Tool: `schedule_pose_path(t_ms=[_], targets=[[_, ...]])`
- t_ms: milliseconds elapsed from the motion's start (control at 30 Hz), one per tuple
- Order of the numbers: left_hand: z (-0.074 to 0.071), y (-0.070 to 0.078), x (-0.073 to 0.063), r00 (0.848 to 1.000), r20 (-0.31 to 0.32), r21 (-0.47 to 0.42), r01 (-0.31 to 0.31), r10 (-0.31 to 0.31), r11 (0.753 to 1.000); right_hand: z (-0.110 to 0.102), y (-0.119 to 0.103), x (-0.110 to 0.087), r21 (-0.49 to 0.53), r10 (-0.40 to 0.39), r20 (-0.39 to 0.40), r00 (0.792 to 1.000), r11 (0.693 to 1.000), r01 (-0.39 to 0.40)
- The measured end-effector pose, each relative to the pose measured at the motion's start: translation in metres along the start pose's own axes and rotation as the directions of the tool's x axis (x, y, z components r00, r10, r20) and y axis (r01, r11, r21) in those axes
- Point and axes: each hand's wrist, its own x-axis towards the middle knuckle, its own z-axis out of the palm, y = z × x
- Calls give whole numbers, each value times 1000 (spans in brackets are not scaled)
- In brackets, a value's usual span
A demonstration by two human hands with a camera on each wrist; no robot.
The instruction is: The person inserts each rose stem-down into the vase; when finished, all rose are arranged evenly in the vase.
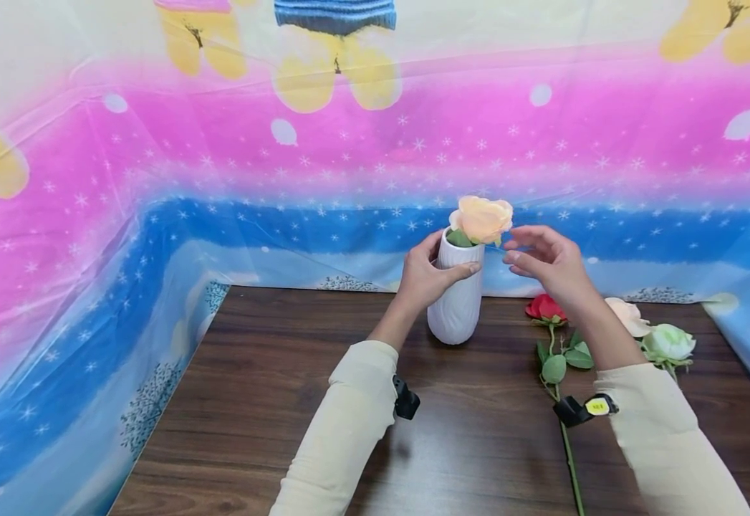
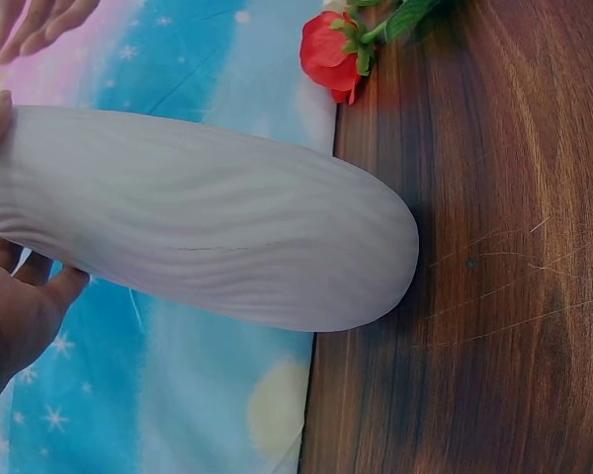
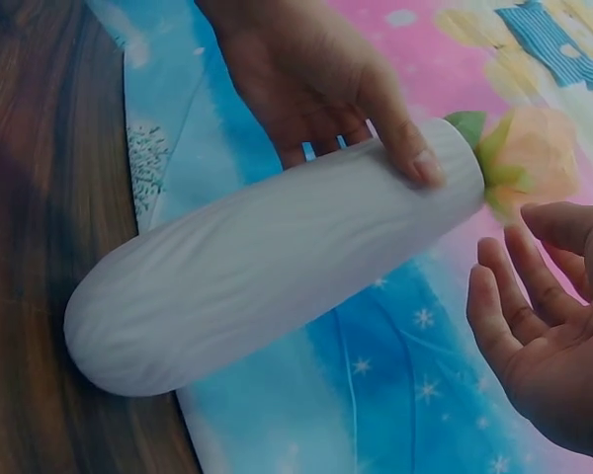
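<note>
A white ribbed vase (image 1: 455, 301) stands on the brown wooden table, leaning very slightly. My left hand (image 1: 428, 272) grips it near the top, thumb across the front and fingers round the far side. Out of its mouth rises a peach rose (image 1: 481, 218) with green leaves at the rim; its stem is hidden inside the vase. Just right of the bloom, my right hand (image 1: 545, 259) hovers with loosely bent fingers and nothing between them. In the right wrist view a gap shows between the right hand (image 3: 553, 326) and the vase wall (image 3: 277, 267).
Right of the vase lie a red rose (image 1: 546, 308) with a long stem, a pale peach rose (image 1: 629, 315) and a whitish-green rose (image 1: 669, 342), partly under the right forearm. A patterned pink and blue cloth (image 1: 349, 158) hangs behind the table (image 1: 271, 401).
</note>
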Motion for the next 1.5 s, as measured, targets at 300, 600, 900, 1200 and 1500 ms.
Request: schedule_pose_path(t_ms=[300,600,900,1200,1500], targets=[[1,1,0,1000,-4,0,-11,11,1000,-19,25,-35,129,11,-5,1000,992,-10],[-2,1,-1,1000,4,-1,0,0,1000,-46,83,-61,-75,127,-65,990,988,-132],[-2,1,-2,1000,10,-1,17,-17,1000,-59,129,-69,-271,274,-130,953,915,-300],[-1,1,-1,1000,11,-5,12,-12,1000,-67,154,-70,-283,398,-122,909,864,-416],[-1,1,0,1000,11,-3,15,-15,1000,-66,165,-66,-436,399,-155,904,793,-425]])
